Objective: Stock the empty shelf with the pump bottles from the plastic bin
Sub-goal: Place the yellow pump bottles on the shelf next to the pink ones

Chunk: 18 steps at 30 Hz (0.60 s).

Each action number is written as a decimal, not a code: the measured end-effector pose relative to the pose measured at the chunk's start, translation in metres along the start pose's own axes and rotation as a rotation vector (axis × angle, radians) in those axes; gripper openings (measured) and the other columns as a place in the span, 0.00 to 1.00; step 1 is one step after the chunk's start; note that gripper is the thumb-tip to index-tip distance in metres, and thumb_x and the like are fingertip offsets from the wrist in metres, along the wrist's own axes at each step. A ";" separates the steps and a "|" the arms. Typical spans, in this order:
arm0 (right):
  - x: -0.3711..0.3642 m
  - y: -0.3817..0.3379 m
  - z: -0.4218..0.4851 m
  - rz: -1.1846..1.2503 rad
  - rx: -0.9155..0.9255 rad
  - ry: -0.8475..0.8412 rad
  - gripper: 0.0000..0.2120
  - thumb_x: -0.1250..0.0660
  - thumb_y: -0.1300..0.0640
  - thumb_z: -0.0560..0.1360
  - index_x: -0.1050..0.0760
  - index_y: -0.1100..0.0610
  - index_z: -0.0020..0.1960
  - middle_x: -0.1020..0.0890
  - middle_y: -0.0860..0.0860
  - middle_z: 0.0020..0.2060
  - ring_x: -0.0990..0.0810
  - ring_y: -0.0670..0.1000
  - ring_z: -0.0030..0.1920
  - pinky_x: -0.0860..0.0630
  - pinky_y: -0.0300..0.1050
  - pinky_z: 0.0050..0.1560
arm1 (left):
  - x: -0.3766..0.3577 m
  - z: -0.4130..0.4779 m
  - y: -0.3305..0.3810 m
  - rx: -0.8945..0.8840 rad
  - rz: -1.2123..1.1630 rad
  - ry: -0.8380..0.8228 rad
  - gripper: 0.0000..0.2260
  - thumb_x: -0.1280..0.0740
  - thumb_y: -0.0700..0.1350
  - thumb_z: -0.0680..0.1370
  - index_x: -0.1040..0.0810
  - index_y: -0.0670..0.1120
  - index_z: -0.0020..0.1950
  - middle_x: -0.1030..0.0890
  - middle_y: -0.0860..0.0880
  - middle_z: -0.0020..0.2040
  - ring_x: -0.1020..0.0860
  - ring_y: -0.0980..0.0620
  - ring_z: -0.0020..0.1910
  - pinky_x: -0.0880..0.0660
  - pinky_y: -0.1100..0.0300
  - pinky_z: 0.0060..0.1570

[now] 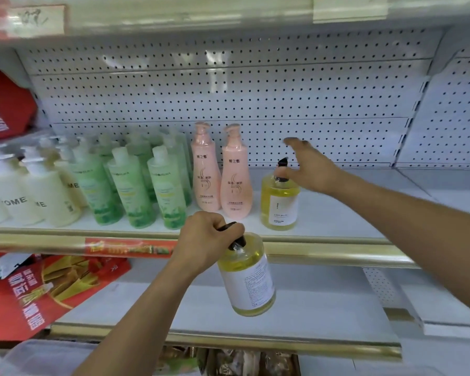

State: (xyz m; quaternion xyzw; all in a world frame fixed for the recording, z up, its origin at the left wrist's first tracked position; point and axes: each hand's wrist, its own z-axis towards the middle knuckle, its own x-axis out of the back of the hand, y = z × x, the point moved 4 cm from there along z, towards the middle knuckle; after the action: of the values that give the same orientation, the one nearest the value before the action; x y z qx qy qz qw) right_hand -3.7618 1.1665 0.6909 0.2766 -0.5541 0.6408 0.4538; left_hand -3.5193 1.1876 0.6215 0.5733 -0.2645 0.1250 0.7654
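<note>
**One yellow bottle on the shelf, a second held at the rail**

The shelved bottle (pixel 280 204) stands upright on the white shelf (pixel 342 213), near the front edge and just right of two pink bottles (pixel 219 172). Its long axis is vertical, its black pump is on top, and its white label faces the camera.

The held bottle (pixel 247 278) hangs in front of the shelf's gold rail (pixel 323 253), below the shelf surface and in front of the pink pair. It is tilted: the pump end points up and to the left, and the base points down and slightly right. Its printed label faces outward.

The left hand (pixel 209 241) is clenched over the held bottle's black pump head, fingers curled round it, and carries the bottle by that alone.

The right hand (pixel 311 169) is released, with its fingers spread and straight, reaching over the shelf to the right of the shelved bottle's pump. The thumb side lies against the pump neck in this view. Whether it actually touches cannot be told, and motion blur softens the fingertips.

Further left on the shelf stand green bottles (pixel 132 191) in rows, then white bottles (pixel 14 198). A pegboard (pixel 228 90) backs the shelf. On the lower level at left lie red packets (pixel 38 291), and a translucent bin (pixel 46 359) shows at the bottom left corner.
</note>
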 end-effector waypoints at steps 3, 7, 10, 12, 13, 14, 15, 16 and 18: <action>-0.031 0.011 -0.026 0.181 -0.204 0.041 0.52 0.24 0.43 0.67 0.53 0.55 0.78 0.38 0.56 0.73 0.34 0.59 0.71 0.34 0.54 0.67 | -0.001 0.006 0.003 0.003 0.017 -0.006 0.21 0.27 0.48 0.70 0.36 0.46 0.25 0.35 0.54 0.21 0.36 0.54 0.23 0.34 0.61 0.27; -0.055 0.021 -0.022 0.214 -0.220 0.063 0.38 0.24 0.47 0.66 0.40 0.56 0.67 0.26 0.55 0.62 0.25 0.59 0.61 0.26 0.53 0.57 | -0.003 0.013 0.008 -0.005 0.024 -0.006 0.22 0.26 0.47 0.70 0.37 0.47 0.24 0.36 0.53 0.21 0.37 0.53 0.23 0.37 0.64 0.23; -0.055 0.024 -0.002 0.224 -0.179 0.060 0.34 0.25 0.49 0.67 0.39 0.57 0.65 0.25 0.54 0.58 0.24 0.57 0.56 0.25 0.52 0.53 | -0.003 0.020 0.009 0.016 0.021 -0.007 0.23 0.26 0.47 0.70 0.39 0.48 0.24 0.38 0.53 0.21 0.39 0.54 0.23 0.39 0.63 0.26; -0.056 0.029 0.014 0.230 -0.176 0.042 0.34 0.25 0.50 0.68 0.40 0.57 0.67 0.25 0.52 0.55 0.25 0.54 0.53 0.25 0.49 0.51 | -0.003 0.023 0.009 0.016 0.011 -0.011 0.24 0.27 0.47 0.70 0.40 0.48 0.24 0.40 0.55 0.20 0.40 0.55 0.21 0.40 0.64 0.24; -0.057 0.032 0.022 0.235 -0.179 0.031 0.35 0.25 0.50 0.69 0.40 0.57 0.68 0.26 0.51 0.54 0.26 0.53 0.52 0.25 0.49 0.51 | -0.002 0.025 0.009 0.013 0.010 -0.011 0.24 0.27 0.47 0.70 0.40 0.48 0.24 0.40 0.55 0.20 0.41 0.55 0.21 0.41 0.64 0.24; -0.058 0.036 0.031 0.248 -0.183 0.019 0.36 0.25 0.50 0.69 0.40 0.56 0.69 0.25 0.51 0.53 0.25 0.53 0.53 0.25 0.49 0.52 | -0.001 0.027 0.009 0.010 0.011 -0.009 0.24 0.27 0.47 0.70 0.40 0.48 0.24 0.40 0.54 0.20 0.41 0.55 0.21 0.41 0.64 0.23; -0.060 0.039 0.040 0.257 -0.184 0.011 0.36 0.24 0.50 0.68 0.39 0.56 0.68 0.24 0.50 0.52 0.24 0.54 0.54 0.25 0.49 0.52 | 0.000 0.030 0.008 0.008 0.009 -0.004 0.23 0.27 0.48 0.70 0.39 0.47 0.24 0.39 0.54 0.21 0.40 0.55 0.22 0.41 0.64 0.24; -0.061 0.042 0.047 0.259 -0.184 0.006 0.36 0.24 0.50 0.67 0.38 0.56 0.68 0.25 0.49 0.51 0.23 0.55 0.55 0.24 0.49 0.53 | 0.000 0.032 0.007 0.008 0.004 -0.003 0.23 0.27 0.48 0.70 0.39 0.47 0.24 0.38 0.53 0.21 0.40 0.54 0.22 0.40 0.64 0.24; -0.064 0.047 0.059 0.258 -0.188 0.002 0.36 0.23 0.51 0.67 0.38 0.57 0.68 0.27 0.49 0.52 0.23 0.56 0.58 0.24 0.49 0.55 | 0.000 0.036 0.005 0.018 -0.014 -0.013 0.22 0.27 0.48 0.69 0.37 0.47 0.24 0.36 0.52 0.22 0.39 0.53 0.23 0.38 0.63 0.26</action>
State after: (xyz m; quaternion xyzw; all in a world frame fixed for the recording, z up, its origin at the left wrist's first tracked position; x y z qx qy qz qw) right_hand -3.7848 1.0932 0.6286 0.1590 -0.6418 0.6394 0.3923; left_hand -3.5312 1.1556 0.6332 0.5829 -0.2644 0.1184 0.7592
